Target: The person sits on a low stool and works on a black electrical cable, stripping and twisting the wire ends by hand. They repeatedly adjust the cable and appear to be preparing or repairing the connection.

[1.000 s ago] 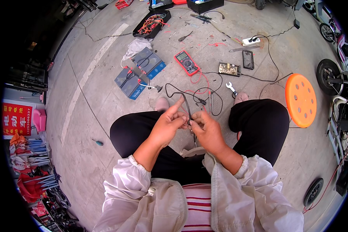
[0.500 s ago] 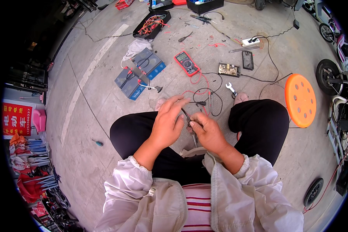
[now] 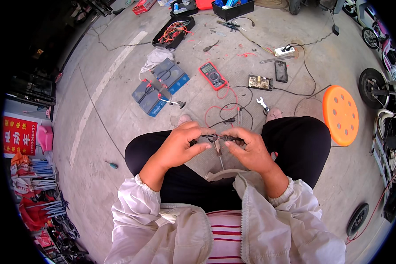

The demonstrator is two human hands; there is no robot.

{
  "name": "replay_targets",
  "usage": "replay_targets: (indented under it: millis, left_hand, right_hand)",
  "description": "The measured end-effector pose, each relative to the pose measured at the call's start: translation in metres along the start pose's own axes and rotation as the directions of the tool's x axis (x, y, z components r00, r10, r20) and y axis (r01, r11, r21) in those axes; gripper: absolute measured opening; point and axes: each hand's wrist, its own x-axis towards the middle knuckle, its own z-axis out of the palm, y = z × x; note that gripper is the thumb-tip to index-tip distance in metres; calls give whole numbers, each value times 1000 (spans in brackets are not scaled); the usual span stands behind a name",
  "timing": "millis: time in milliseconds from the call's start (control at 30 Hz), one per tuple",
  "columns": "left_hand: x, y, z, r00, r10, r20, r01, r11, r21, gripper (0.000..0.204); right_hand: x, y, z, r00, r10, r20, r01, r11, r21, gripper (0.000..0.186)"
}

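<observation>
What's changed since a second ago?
The left hand, open half a second ago, has curled around the black cable and moved left; the right hand, still holding it, has moved right. The cable now runs crosswise between them. Multimeter, blue batteries and orange stool are unmoved.

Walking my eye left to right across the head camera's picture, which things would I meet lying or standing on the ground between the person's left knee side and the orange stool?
Teal-handled tool → blue wired boxes → red multimeter → circuit board → orange stool.
</observation>
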Motion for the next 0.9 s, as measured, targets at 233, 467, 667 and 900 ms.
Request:
replay_targets:
  millis: [233,467,667,900]
  left_hand:
    - [1,-4,4,994,46,-94,-39,996,83,33]
    - [3,-3,5,990,73,-119,-57,989,135,25]
    - [1,-3,10,980,106,-169,-64,969,239,16]
    - [-3,-12,15,987,81,-137,-55,981,186,21]
  right_hand:
    - [4,1,1,959,-280,-40,264,936,-232,27]
    - [6,1,2,975,-221,-25,212,957,-196,23]
    - [7,-1,3,981,-192,-35,183,967,-176,22]
    - [6,0,2,984,-175,-19,170,974,-151,22]
